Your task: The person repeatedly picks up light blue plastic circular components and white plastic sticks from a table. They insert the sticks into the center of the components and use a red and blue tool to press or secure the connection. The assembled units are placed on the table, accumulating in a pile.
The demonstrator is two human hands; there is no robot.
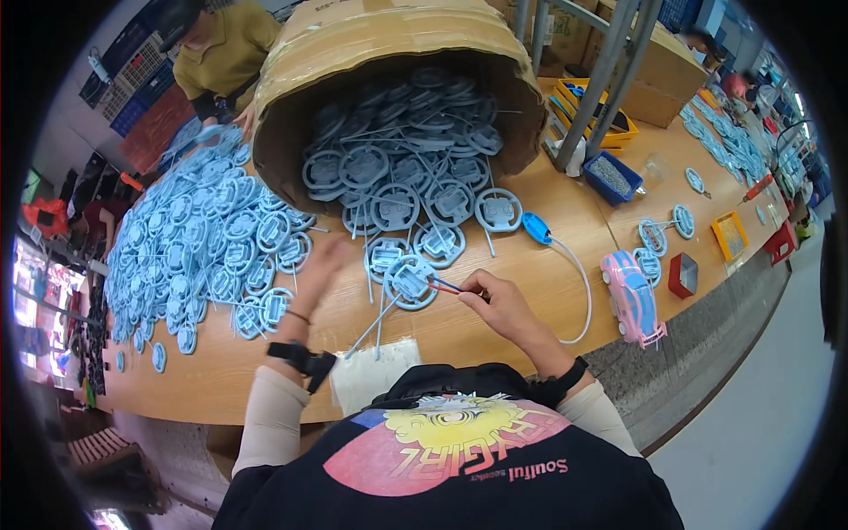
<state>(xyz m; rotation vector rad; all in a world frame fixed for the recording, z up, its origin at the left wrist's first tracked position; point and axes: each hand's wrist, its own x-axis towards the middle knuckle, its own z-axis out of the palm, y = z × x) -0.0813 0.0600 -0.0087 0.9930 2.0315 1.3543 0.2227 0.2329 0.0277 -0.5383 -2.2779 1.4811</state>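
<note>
My right hand point(499, 305) is closed in a pinch on a thin red-and-blue piece point(446, 285); whether it is wires or a slim tool I cannot make out. Its far end reaches over a light-blue toy steering wheel point(412, 281) lying in front of me, with pale thin strands running from it toward the table's near edge. Left of this wheel, my left hand point(320, 269) is smeared by motion above the table, its fingers unclear. More blue wheels point(384, 254) lie just beyond, at the mouth of a large cardboard box point(397, 44) full of them.
A big heap of blue wheels point(203, 230) covers the left, with a person point(221, 53) behind it. A blue disc with a white cable point(536, 228), a pink-and-blue toy car point(632, 296), a blue bin of small parts point(612, 177) and a metal frame point(609, 88) stand right.
</note>
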